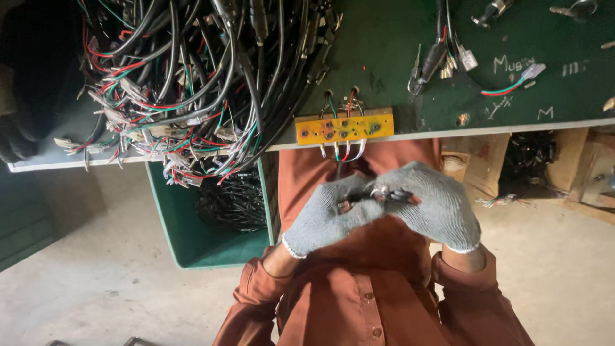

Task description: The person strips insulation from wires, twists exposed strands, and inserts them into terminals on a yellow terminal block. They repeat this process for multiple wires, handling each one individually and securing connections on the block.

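Small dark connector [384, 194], centre frame: likely light, stiff, fiddly; pinched between gloved left hand [327, 214] and right hand [435, 205], fingers closed on its body.

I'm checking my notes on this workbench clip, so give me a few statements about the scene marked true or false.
1. Both hands, the left hand and the right hand, wear grey knitted gloves. True.
2. The hands are apart, one on the bench and one at the person's side. False: they are together in front of the body, pinching a small dark part between them.
3. A yellow board sits at the edge of the green bench, with wires hanging below it. True.
4. The big tangle of cables lies right of the yellow board. False: it lies to the left.
5. The green bin under the bench holds dark bundled wire. True.
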Demonstrator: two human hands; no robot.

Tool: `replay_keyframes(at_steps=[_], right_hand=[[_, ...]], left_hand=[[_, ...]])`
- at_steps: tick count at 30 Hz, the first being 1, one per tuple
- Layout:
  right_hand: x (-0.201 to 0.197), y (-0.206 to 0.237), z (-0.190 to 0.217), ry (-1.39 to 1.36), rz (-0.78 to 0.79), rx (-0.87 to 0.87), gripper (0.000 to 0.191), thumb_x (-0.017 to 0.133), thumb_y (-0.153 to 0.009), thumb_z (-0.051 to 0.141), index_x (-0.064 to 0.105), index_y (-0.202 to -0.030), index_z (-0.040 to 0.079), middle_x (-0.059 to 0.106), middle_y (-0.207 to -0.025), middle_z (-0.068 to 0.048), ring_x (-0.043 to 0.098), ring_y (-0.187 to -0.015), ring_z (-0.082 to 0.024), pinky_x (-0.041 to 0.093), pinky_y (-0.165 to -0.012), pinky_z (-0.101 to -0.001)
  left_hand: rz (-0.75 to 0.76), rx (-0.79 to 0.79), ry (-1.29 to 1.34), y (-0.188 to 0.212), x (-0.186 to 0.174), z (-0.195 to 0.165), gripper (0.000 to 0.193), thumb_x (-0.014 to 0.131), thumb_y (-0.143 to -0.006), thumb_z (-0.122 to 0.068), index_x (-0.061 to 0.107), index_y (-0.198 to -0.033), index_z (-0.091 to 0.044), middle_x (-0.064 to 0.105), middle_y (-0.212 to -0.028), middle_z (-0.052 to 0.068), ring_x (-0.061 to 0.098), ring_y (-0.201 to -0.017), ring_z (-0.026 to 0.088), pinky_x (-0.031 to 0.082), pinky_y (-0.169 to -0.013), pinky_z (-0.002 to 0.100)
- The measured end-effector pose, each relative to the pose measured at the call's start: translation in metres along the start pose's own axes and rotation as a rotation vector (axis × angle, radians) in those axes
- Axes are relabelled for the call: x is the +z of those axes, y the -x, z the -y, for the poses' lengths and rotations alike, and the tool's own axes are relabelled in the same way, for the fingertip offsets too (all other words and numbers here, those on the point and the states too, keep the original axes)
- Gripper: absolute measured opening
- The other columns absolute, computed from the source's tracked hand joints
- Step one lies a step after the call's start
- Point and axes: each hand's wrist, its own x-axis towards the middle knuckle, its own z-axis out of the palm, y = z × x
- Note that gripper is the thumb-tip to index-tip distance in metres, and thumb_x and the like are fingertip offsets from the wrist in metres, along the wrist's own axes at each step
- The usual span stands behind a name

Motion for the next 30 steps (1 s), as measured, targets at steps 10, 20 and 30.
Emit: replay_keyframes(at_steps=[10,20,30], right_hand=[[-0.014,-0.004,-0.011,-0.063,0.065,0.009,0.038,0.085,-0.074,0.021,0.074,-0.109,0.012,0.072,-0.095,-0.002,0.073,-0.079,-0.018,0.058,-0.071,-0.0303],[-0.017,-0.011,-0.014,-0.081,0.147,0.02,0.013,0.078,-0.087,0.017,0.076,-0.097,0.01,0.077,-0.092,-0.003,0.071,-0.075,-0.016,0.054,-0.067,-0.0286],[-0.007,-0.015,-0.018,-0.151,0.092,0.076,0.021,0.08,-0.084,0.017,0.077,-0.104,0.009,0.075,-0.084,-0.001,0.058,-0.058,-0.008,0.045,-0.053,-0.0243]], left_hand=[[-0.291,0.144,-0.309,0.012,0.011,0.014,0.019,0.08,-0.092,-0.021,0.073,-0.102,-0.007,0.06,-0.078,0.006,0.053,-0.072,0.017,0.047,-0.069,0.031],[-0.237,0.307,-0.35,0.013,0.007,0.019,0.022,0.074,-0.094,-0.018,0.072,-0.114,-0.009,0.068,-0.092,0.007,0.063,-0.082,0.024,0.052,-0.079,0.035],[-0.199,0.217,-0.301,0.012,0.004,0.001,0.043,0.072,-0.095,-0.019,0.064,-0.135,-0.005,0.069,-0.094,0.005,0.065,-0.08,0.017,0.053,-0.079,0.03]])
